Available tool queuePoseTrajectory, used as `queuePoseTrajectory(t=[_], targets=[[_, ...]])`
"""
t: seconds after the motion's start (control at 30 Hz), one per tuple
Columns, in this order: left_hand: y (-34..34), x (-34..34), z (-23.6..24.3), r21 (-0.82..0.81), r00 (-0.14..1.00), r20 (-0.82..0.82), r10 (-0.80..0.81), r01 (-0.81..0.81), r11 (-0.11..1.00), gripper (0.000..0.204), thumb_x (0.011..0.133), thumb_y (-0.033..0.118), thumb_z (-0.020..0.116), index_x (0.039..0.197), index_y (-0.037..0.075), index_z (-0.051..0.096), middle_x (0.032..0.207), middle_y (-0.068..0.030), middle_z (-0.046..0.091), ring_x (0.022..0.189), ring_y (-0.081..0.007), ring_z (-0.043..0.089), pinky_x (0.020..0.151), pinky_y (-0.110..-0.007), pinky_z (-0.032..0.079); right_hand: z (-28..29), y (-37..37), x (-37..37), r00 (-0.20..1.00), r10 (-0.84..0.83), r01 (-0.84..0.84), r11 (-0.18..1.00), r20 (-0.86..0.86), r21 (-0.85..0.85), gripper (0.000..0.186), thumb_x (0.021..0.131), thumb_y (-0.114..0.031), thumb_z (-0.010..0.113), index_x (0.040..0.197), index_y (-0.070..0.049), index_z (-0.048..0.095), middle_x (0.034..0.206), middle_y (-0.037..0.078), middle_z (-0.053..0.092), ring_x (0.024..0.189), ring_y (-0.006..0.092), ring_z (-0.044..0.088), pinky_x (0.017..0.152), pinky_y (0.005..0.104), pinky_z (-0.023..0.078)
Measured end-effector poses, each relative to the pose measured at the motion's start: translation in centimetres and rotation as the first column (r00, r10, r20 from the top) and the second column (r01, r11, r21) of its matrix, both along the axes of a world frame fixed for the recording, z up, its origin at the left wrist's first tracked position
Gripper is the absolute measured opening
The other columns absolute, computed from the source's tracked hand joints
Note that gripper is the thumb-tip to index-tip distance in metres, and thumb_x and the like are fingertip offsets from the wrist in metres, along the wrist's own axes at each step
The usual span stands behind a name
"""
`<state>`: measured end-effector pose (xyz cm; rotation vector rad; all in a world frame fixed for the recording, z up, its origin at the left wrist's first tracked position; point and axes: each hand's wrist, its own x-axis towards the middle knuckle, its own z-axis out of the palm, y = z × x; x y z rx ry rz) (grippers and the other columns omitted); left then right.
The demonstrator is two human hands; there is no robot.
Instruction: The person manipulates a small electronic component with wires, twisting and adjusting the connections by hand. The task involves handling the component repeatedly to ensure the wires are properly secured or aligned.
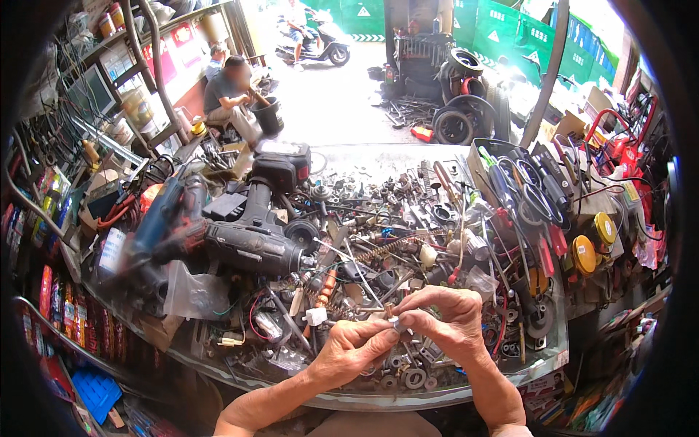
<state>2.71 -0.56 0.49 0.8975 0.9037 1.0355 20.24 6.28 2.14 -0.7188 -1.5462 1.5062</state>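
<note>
Near the front edge of the cluttered bench, my two hands meet fingertip to fingertip. Thumb and forefinger of my left hand (353,349) are pinched on a small silvery metal piece (395,321), round-topped and too small to name. My right hand (451,320) is closed on the same piece from the other side, its thumb and fingertips touching it. Just under my hands lie washers (415,378) and other loose hardware. A white plastic connector (316,316) and an orange-banded rod (328,288) are beside my left hand.
A black cordless impact wrench (251,237) lies at left-centre, with a blue power tool (160,211) beside it. Screwdrivers and pliers fill a tray (480,149) at right. Tape rolls (584,255) hang beyond. A seated person (229,98) and a scooter (320,47) are farther off.
</note>
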Motion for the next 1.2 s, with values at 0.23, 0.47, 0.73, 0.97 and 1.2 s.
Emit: queuePoseTrajectory(t=[0.23,0.47,0.73,0.97,1.2], targets=[[0.2,-0.3,0.5,-0.050,0.996,0.093,-0.008,0.013,0.999,0.025,0.094,0.021,0.056,0.104,0.000,0.064,0.065,0.0045,0.049,0.051,-0.0025,0.039,0.043,-0.019,0.029,0.5,0.0,0.0,0.993,0.049,-0.063,0.990,-0.110,-0.129,0.019,0.086,-0.014,0.067,0.099,-0.001,0.069,0.089,0.006,0.067,0.085,0.0099,0.061,0.074,0.0246,0.049],[0.3,-0.2,0.1,-0.051,0.996,0.068,-0.065,0.069,0.996,0.026,0.095,0.022,0.055,0.103,-0.001,0.064,0.064,0.0044,0.048,0.051,-0.0033,0.038,0.043,-0.019,0.027,0.1,0.0,0.3,0.993,-0.088,0.078,0.989,0.077,0.130,0.012,0.084,-0.010,0.068,0.092,-0.001,0.070,0.083,0.005,0.069,0.075,0.0105,0.062,0.067,0.0258,0.050],[0.2,-0.7,-0.1,-0.031,0.909,0.387,-0.154,0.179,0.983,0.025,0.096,0.017,0.052,0.108,-0.002,0.062,0.070,0.0006,0.051,0.051,-0.0044,0.036,0.043,-0.020,0.023,0.8,0.2,0.6,0.961,0.211,-0.230,0.969,-0.180,-0.091,0.017,0.085,-0.006,0.064,0.097,0.005,0.068,0.102,0.017,0.067,0.099,0.0224,0.061,0.086,0.0351,0.048],[0.3,-0.9,0.0,-0.079,0.906,0.392,-0.160,0.207,0.975,0.026,0.095,0.019,0.053,0.112,0.001,0.060,0.073,0.0013,0.052,0.051,-0.0042,0.034,0.046,-0.021,0.025,0.8,-0.3,0.7,0.997,0.038,-0.040,0.999,0.067,0.027,0.016,0.080,-0.006,0.071,0.093,0.003,0.069,0.092,0.012,0.070,0.090,0.0148,0.064,0.082,0.0272,0.049],[0.2,-0.8,-0.4,-0.058,0.928,0.339,-0.154,0.184,0.981,0.026,0.095,0.024,0.054,0.106,0.001,0.061,0.065,0.0029,0.048,0.050,-0.0044,0.033,0.048,-0.021,0.026,0.3,-0.2,0.6,0.957,0.192,-0.238,0.948,-0.220,-0.209,0.025,0.087,-0.007,0.064,0.109,0.003,0.064,0.101,0.011,0.066,0.095,0.0134,0.060,0.083,0.0274,0.049]])
